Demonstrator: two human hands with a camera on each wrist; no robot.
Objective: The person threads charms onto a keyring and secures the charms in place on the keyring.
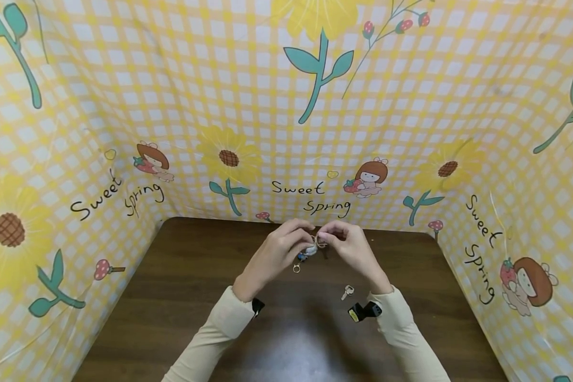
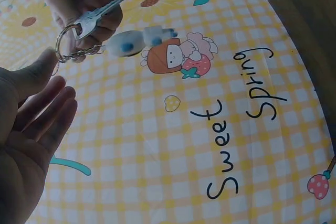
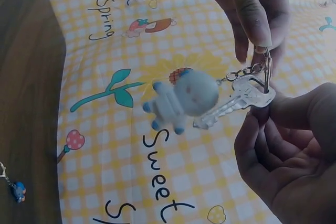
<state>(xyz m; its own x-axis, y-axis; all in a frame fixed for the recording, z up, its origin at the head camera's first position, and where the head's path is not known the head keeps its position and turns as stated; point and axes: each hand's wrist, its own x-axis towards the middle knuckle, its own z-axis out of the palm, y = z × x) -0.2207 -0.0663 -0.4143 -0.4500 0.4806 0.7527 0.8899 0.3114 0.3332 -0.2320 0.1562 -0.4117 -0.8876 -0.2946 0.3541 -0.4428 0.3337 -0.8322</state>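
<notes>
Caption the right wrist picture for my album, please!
Left hand holds the ring, right hand pinches the key, and a white toy hangs by its chain.

Checked sheeting (image 1: pixel 205 69) walls this brown table (image 1: pixel 172 276) into a booth (image 1: pixel 477 90).

Dark brown table (image 1: pixel 172 307); yellow checked cloth (image 1: pixel 239 90) behind and beside it (printed sunflowers (image 1: pixel 228 158), "Sweet Spring" lettering (image 1: pixel 298 188)).

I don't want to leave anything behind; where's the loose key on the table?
In the head view, the loose key lies on the brown table, right of centre, below the right hand and beside the black wrist device.
</notes>
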